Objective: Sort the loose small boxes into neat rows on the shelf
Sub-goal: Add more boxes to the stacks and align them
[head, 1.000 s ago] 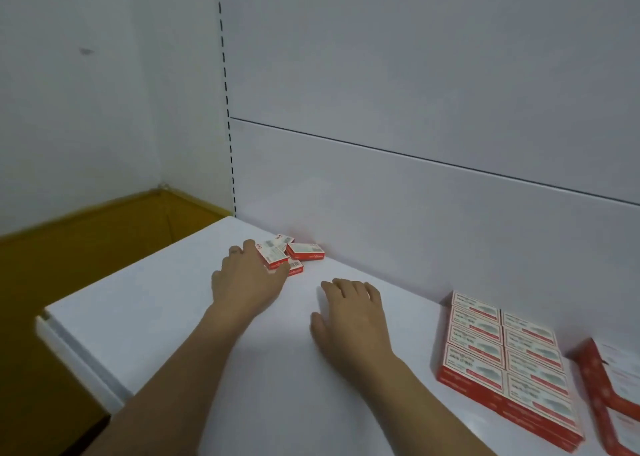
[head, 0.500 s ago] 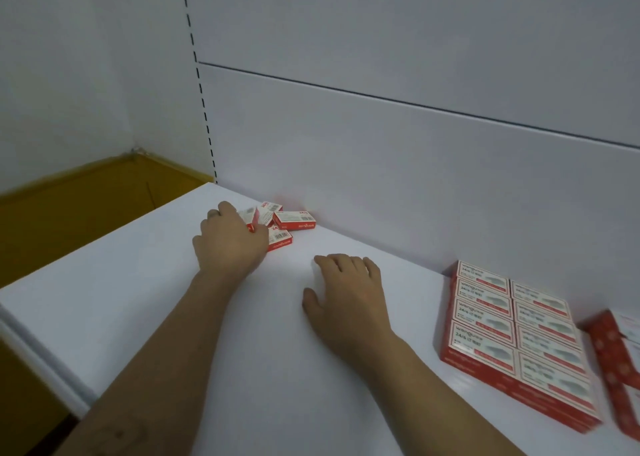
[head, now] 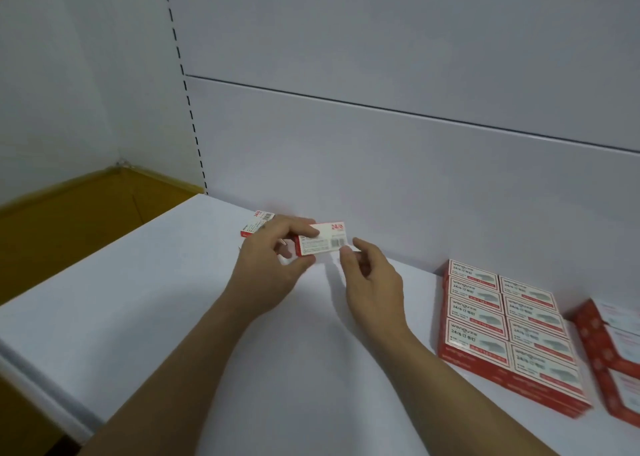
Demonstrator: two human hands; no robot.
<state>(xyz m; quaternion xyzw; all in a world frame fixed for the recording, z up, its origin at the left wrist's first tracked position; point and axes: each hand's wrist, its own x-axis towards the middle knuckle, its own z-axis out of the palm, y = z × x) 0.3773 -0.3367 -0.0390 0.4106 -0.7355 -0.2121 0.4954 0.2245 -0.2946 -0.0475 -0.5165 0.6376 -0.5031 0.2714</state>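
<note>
We've got one small box [head: 323,240] up off the shelf [head: 166,303], printed barcode face toward the camera, long axis running left-right and roughly parallel to the back panel [head: 346,164]. Left hand [head: 270,272] has it by the left end: fingers [head: 294,225] curled over the top edge, thumb under the bottom edge, a firm pinch. Right hand [head: 375,282] sits just right of the box, thumb and forefinger parted and loosely curled, tips at the box's right end; we can't tell if they touch it, and they hold nothing we can see. So the free end of the box points straight at the right hand, which is also the hand nearer the sorted block [head: 498,320], lying well apart to the right and nearer us. Our read: the next move is a hand-over or two-hand turn, then carry right; the box's long axis already roughly matches the rows in the block. A few more loose boxes [head: 258,222] lie behind the left hand against the back panel, not yet sorted. More red packs [head: 609,344] lie at the far right edge, partly cut off.
</note>
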